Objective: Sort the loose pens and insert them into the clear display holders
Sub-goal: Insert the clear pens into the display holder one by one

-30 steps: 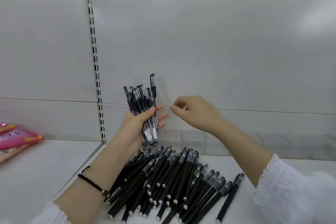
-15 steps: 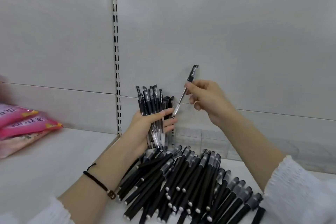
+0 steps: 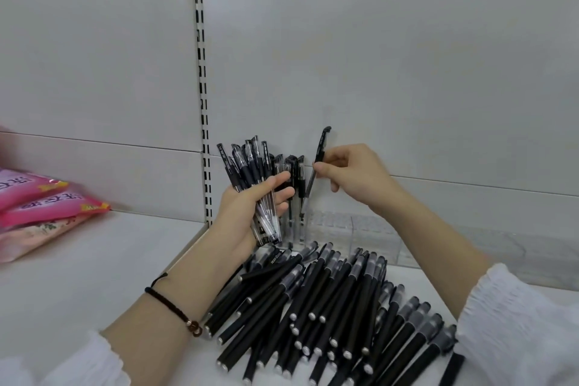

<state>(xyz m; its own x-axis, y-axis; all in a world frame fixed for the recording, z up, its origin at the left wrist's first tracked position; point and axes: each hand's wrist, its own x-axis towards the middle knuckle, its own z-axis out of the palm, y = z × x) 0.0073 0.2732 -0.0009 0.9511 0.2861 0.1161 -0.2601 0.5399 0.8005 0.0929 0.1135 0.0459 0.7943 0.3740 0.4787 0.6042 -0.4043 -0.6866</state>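
Note:
My left hand (image 3: 250, 213) grips a bundle of clear-barrelled black-capped pens (image 3: 247, 166), caps up, above the shelf. My right hand (image 3: 354, 175) pinches a single such pen (image 3: 320, 153), cap up, its tip lowered over the clear display holder (image 3: 369, 235) at the back wall. A few pens (image 3: 296, 191) stand upright in the holder's left end, just behind my left fingers. A heap of matte black pens (image 3: 329, 307) lies on the shelf in front of the holder.
Pink snack packets (image 3: 37, 207) lie on the neighbouring shelf at left. A slotted upright rail (image 3: 202, 88) splits the white back wall. A further clear holder (image 3: 517, 257) stretches right along the wall. My white sleeves fill the lower corners.
My right hand drew one pen from the bundle and has carried it right and down toward the holder. The view has tilted downward and shifted left.

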